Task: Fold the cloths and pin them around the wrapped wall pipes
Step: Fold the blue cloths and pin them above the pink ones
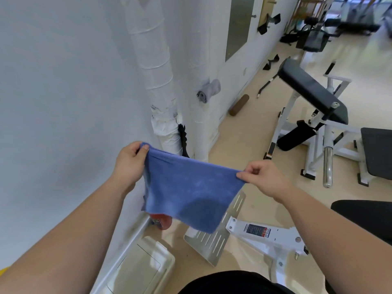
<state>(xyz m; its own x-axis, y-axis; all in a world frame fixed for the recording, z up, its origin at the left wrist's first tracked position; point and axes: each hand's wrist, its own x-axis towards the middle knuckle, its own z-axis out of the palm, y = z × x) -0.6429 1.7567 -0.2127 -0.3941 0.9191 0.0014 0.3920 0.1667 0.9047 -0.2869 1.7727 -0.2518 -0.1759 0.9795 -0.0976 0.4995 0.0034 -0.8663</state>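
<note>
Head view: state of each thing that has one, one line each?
Blue terry cloth: held stretched in the air by its top corners, hanging down, not pinned.
Left hand: pinching the cloth's left corner.
Right hand: pinching its right corner.
Grey cloth: rolled, already fixed on the right white wrapped pipe.
Left white wrapped pipe: no cloth on it.

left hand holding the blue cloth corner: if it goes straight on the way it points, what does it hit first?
Probably the near wrapped pipe. The left hand points up and forward, pinching the blue cloth, and that pipe stands just beyond its fingers. Depth is unclear, so the white wall could come first.
</note>
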